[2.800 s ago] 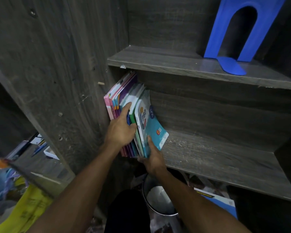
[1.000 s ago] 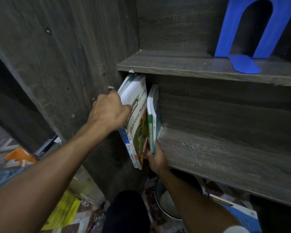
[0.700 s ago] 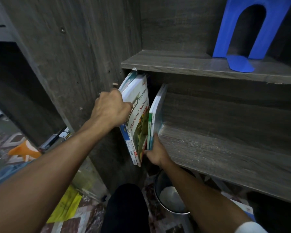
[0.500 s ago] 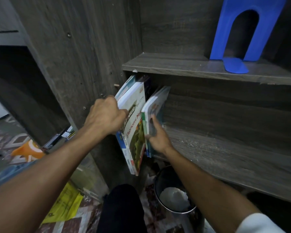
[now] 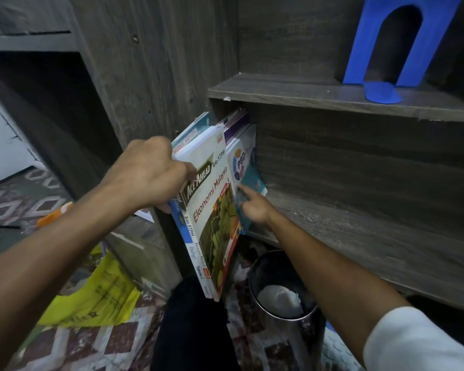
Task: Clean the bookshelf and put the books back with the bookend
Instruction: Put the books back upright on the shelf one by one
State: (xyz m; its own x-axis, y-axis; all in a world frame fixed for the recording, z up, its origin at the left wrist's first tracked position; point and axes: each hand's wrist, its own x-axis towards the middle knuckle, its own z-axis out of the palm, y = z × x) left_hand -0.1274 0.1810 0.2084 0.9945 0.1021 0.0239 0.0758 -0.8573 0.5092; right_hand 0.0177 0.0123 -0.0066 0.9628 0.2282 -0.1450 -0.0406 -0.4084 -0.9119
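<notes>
My left hand (image 5: 152, 174) grips a small stack of thick books (image 5: 210, 207), the front one titled "Ekonomi Malaysia", held tilted just outside the left end of the lower shelf (image 5: 359, 236). Several thin books (image 5: 245, 167), the outer one a teal "PBD" workbook, lean against the shelf's left wall. My right hand (image 5: 252, 207) touches the teal cover with straight fingers. A blue metal bookend (image 5: 386, 49) stands alone on the upper shelf (image 5: 306, 93) at the right.
A metal bin (image 5: 281, 287) with white paper inside stands on the floor below the lower shelf. A yellow plastic bag (image 5: 91, 295) lies on the patterned floor at the left. A dark knee (image 5: 193, 325) is at bottom centre. The grey side panel (image 5: 150, 62) rises left of the shelves.
My left hand pulled the thick stack out and down from the shelf's left end. My right hand moved from under the thin books onto the teal cover.
</notes>
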